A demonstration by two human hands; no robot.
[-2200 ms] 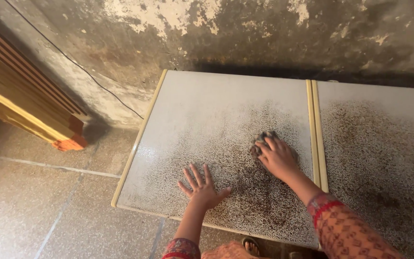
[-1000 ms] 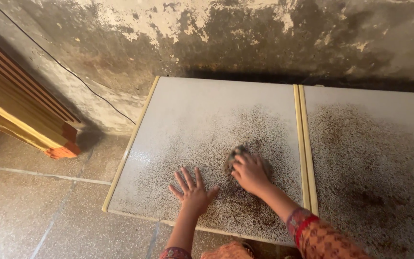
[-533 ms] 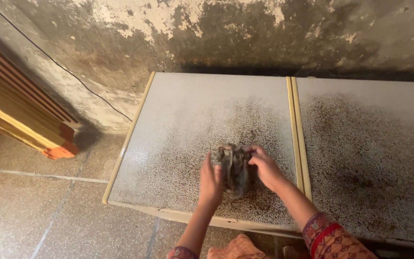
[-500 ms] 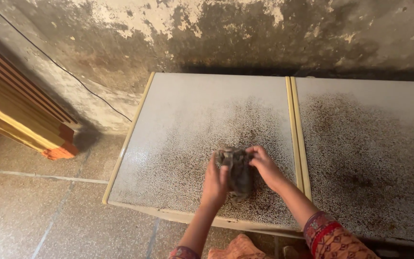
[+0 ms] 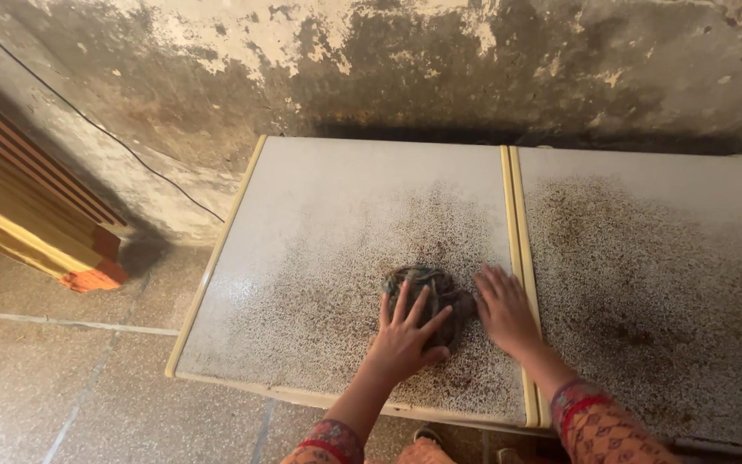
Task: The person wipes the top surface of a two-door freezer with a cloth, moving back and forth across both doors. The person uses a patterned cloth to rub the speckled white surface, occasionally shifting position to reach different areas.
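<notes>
A dark, crumpled cloth [image 5: 427, 285] lies on the left white lid [image 5: 328, 215], in the patch of brown rust specks. My left hand [image 5: 405, 335] lies on top of the cloth, its spread fingers curled over the wad. My right hand [image 5: 504, 309] lies flat on the lid just right of the cloth, fingers together, next to the yellow trim strip [image 5: 513, 241]. Both forearms come up from the bottom edge in red patterned sleeves.
A second speckled lid [image 5: 663, 258] adjoins on the right. A stained, peeling wall [image 5: 440, 69] rises directly behind both lids. A thin dark cable [image 5: 130, 155] runs down it. Wooden slats [image 5: 27, 215] lean at the left over a tiled floor [image 5: 62, 378].
The cloth passed from my right hand, through both hands, to under my left hand. My right hand let go of it and now lies flat beside it.
</notes>
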